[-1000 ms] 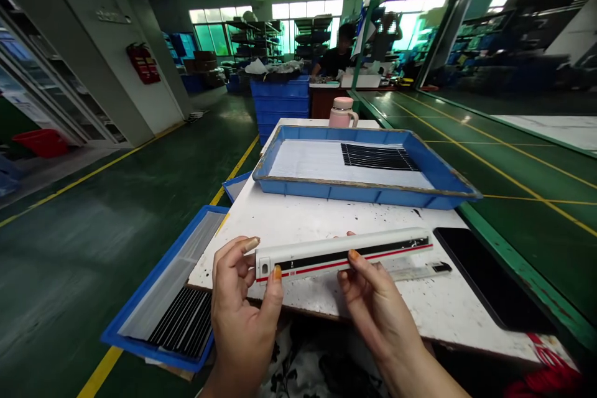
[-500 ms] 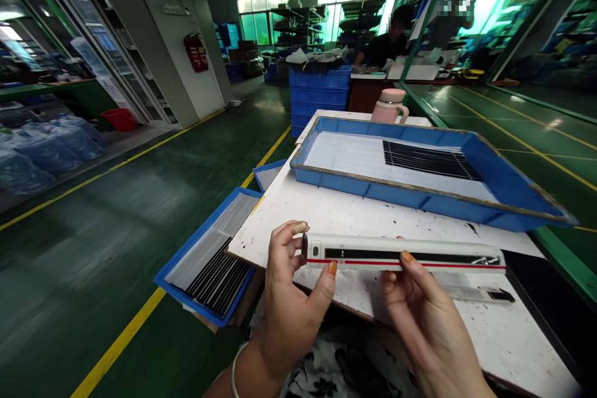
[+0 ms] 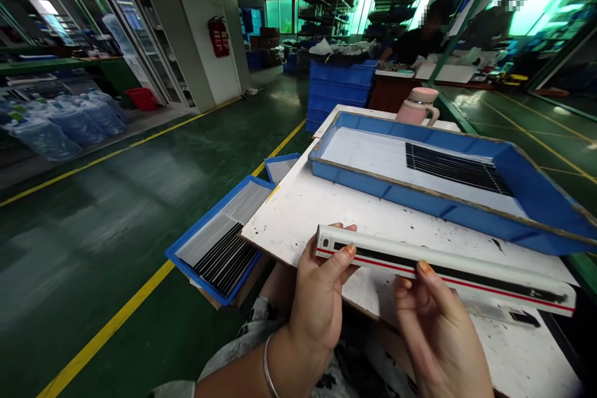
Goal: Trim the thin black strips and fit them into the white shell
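I have the long white bar (image 3: 443,264) pinched at both ends of my grip: my left hand (image 3: 321,298) clamps its near end between thumb and fingers, and my right hand (image 3: 436,329) holds it further along, thumb on top and fingers underneath. The bar hangs just above the white table (image 3: 298,211), not resting on it, with its red and black stripe facing me. Compared with a second ago, the bar now slants away to the right and reaches much further that way, and my view has swung left, so the floor and the low blue tray (image 3: 219,239) beside the table take up more of the picture. My left grip has slid closer to the end cap. The big blue tray (image 3: 448,199) of black strips sits on the table behind the bar, apart from it, with a pink mug (image 3: 417,107) beyond. I judge I am turning the bar to look it over.
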`<move>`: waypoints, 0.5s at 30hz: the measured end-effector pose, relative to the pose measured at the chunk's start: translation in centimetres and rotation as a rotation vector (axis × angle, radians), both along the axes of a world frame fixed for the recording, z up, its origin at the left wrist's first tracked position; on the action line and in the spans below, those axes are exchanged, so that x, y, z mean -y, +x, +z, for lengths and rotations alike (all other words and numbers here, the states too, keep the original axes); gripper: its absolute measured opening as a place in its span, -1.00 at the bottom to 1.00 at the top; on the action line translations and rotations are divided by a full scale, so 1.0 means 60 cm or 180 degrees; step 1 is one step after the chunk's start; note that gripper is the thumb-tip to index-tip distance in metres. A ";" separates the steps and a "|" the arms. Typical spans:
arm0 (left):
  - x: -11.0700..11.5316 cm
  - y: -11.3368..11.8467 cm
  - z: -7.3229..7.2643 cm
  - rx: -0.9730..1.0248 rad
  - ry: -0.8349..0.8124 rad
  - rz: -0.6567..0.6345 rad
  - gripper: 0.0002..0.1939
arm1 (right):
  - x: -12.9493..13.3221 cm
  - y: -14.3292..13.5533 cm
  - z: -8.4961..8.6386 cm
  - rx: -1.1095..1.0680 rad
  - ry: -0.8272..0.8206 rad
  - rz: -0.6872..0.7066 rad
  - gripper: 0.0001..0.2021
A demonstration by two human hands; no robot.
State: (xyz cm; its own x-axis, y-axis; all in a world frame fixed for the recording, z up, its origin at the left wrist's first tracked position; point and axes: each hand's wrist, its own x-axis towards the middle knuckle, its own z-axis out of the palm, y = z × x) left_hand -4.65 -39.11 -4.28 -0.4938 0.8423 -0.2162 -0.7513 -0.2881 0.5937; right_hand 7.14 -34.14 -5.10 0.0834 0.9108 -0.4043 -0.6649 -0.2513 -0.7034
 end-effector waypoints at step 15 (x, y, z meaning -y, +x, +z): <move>0.006 0.005 0.009 -0.0180 -0.0085 0.0133 -0.67 | 0.000 0.000 0.000 0.0097 -0.0048 0.0099 -0.58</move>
State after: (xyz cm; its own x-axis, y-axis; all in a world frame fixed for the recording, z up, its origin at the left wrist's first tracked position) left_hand -4.35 -39.50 -3.74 -0.5405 0.8150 -0.2091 -0.7040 -0.3019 0.6428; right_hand 7.16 -34.16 -5.11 0.0677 0.9070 -0.4156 -0.6350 -0.2821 -0.7192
